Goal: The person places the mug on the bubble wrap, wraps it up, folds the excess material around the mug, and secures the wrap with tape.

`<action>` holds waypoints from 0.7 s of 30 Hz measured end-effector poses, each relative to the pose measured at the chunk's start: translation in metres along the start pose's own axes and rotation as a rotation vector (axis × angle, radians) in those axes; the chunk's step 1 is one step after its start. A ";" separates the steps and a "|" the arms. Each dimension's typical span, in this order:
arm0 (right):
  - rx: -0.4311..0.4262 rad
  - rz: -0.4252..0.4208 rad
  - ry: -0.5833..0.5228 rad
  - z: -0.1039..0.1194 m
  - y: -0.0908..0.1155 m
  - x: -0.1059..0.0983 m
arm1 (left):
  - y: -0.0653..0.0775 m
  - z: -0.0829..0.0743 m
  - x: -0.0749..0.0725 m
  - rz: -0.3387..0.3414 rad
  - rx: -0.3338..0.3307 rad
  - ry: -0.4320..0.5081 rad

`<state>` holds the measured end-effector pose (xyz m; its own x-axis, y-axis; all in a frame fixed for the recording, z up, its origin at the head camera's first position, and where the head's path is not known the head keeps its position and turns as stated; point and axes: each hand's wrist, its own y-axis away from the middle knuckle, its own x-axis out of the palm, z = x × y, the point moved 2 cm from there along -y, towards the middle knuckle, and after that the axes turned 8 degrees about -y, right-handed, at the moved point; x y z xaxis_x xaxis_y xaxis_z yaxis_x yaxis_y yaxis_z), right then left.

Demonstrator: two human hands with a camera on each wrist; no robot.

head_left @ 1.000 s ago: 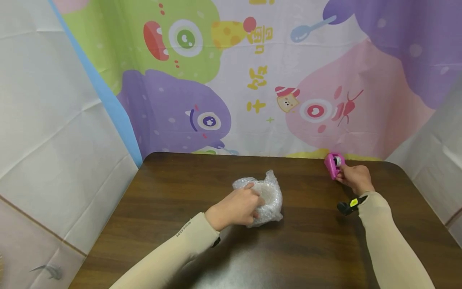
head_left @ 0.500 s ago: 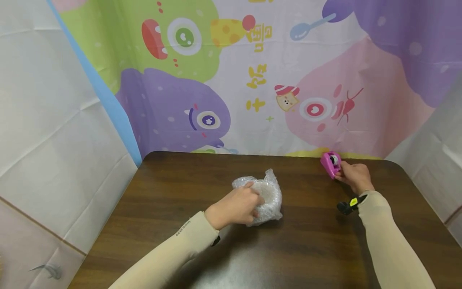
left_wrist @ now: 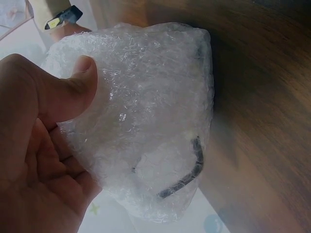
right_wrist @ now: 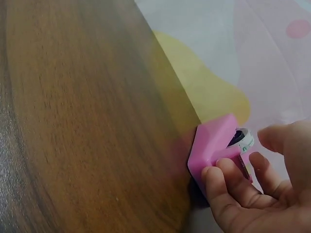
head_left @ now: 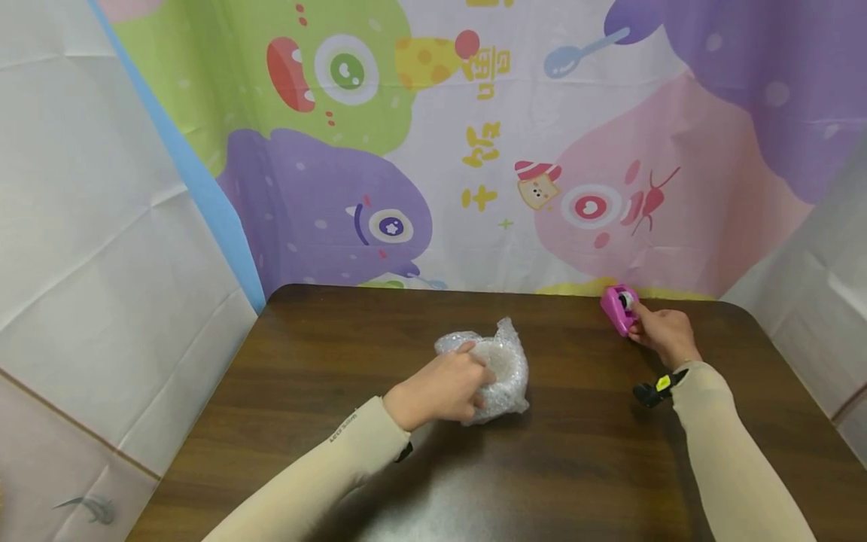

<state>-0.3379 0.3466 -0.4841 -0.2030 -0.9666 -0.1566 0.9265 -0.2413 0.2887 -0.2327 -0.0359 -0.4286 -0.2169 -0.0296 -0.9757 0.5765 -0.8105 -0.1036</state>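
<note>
My left hand [head_left: 443, 385] holds a bubble-wrapped bundle [head_left: 504, 370] on the table, its fingers reaching over the round top. In the left wrist view the thumb presses the clear bubble wrap [left_wrist: 150, 92], and a curved dark line shows through it; the other fingertips are hidden. At the table's far right edge stands a pink tape dispenser [head_left: 617, 312] with a small roll of tape [right_wrist: 245, 141]. My right hand [head_left: 667, 333] holds the dispenser's near side with curled fingers [right_wrist: 218, 187], while the thumb is raised beside the roll.
The dark wooden table [head_left: 325, 331] ends at a cartoon-printed curtain [head_left: 474, 256] along the back. Pale panels [head_left: 101, 248] rise at the left and right. A black wrist camera [head_left: 653, 390] sits on my right wrist, low over the table.
The tape dispenser has shifted slightly left and turned under my right hand, and the right thumb has come nearer the roll. My left hand and the wrapped bundle stay in place.
</note>
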 end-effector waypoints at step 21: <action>-0.050 0.007 0.073 -0.005 -0.002 -0.002 | -0.001 0.000 0.001 0.023 -0.015 0.028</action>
<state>-0.3383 0.3493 -0.4892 -0.1744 -0.9590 -0.2236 0.9429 -0.2280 0.2426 -0.2331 -0.0353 -0.4293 -0.1813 -0.0315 -0.9829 0.5925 -0.8012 -0.0836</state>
